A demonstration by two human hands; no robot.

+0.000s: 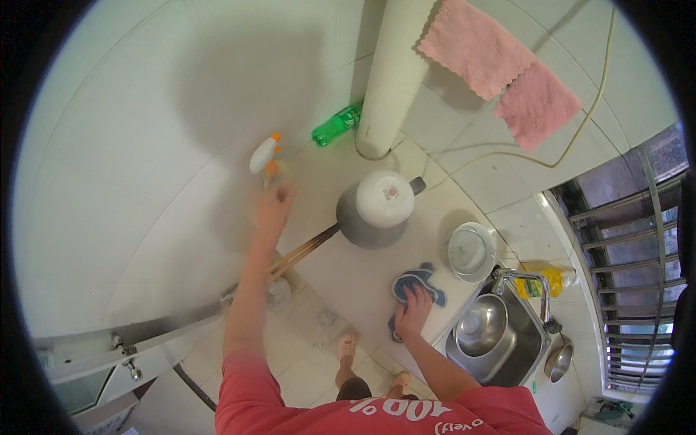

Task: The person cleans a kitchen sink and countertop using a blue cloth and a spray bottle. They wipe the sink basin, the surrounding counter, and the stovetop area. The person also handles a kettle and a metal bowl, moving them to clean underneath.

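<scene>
My left hand (273, 205) is raised at the left of the counter, blurred, beside a spray bottle (265, 155) with a white and orange head; whether it grips the bottle's neck cannot be made out. My right hand (414, 311) rests on a crumpled blue cloth (411, 283) with pale edging, which lies on the counter (359, 293) left of the sink. Ahead of both hands stands a dark pan (370, 231), with an upturned white bowl (385, 198) on top and wooden chopsticks (304, 250) beside it, pointing down-left.
A green plastic bottle (334, 128) lies by a thick white pipe (392, 76). Stacked bowls (470, 253) stand near the faucet (535, 277). The sink (524, 337) holds a metal bowl (481, 326). Behind is a yellow liquid bottle (544, 281). Pink cloths (478, 49) hang on the wall.
</scene>
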